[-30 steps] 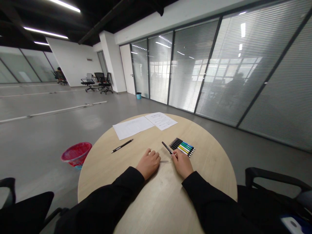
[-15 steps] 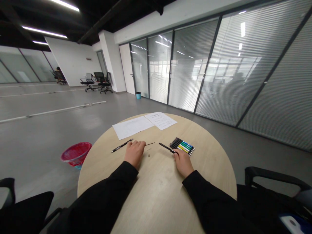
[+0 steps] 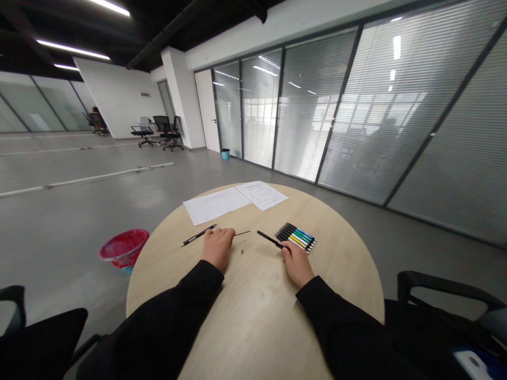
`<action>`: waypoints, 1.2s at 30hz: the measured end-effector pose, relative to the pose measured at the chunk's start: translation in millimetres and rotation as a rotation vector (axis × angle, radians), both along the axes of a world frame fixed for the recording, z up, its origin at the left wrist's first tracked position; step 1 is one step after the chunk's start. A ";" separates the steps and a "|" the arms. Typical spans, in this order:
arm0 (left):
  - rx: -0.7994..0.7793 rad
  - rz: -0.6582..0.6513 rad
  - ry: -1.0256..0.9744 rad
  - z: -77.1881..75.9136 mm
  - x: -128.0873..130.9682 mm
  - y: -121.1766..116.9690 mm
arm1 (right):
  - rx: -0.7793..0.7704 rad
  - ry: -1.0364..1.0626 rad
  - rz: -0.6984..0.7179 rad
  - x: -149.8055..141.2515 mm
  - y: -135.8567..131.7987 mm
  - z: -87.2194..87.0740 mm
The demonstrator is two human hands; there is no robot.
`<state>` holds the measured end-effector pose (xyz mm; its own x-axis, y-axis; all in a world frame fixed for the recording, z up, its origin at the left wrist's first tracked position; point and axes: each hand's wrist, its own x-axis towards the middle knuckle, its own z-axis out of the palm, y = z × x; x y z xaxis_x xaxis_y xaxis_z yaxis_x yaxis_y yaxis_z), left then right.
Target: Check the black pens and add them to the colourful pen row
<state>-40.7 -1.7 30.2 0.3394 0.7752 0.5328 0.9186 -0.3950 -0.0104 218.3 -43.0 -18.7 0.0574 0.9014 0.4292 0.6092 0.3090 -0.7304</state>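
My left hand [image 3: 218,249] rests low over the table with its fingers closed on a thin dark pen refill [image 3: 242,233], whose end points right. Opposite it, my right hand [image 3: 297,263] grips a black pen barrel [image 3: 268,239] by its rear, the front end angled toward the refill, a small gap apart. Between the hands lie a thin piece like a spring [image 3: 242,241] and a small cone-shaped pen tip [image 3: 242,252]. A black pen [image 3: 198,236] lies just left of my left hand. Beyond my right hand, several pens [image 3: 296,236] with coloured barrels lie side by side.
Two paper sheets [image 3: 216,205] lie at the far side of the round wooden table [image 3: 253,322]. A red-lined waste basket [image 3: 123,248] stands on the floor to the left. Black chairs [image 3: 443,290] flank the table on both sides.
My left hand and the refill have shifted very slightly left. The pen barrel in my right hand has moved barely at all; the loose parts lie as before.
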 end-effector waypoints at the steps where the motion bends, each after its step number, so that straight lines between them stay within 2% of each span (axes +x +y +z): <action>1: -0.003 -0.006 -0.007 -0.1 0.2 0.0 | 0.001 -0.003 0.001 -0.2 -0.3 0.4; 26: -0.043 -0.101 0.002 2.7 -1.6 -0.7 | 0.056 -0.057 0.022 1.3 1.9 -0.9; 36: -0.109 -0.308 -0.044 0.0 12.2 -9.0 | 0.039 -0.084 0.076 -2.9 -3.6 3.6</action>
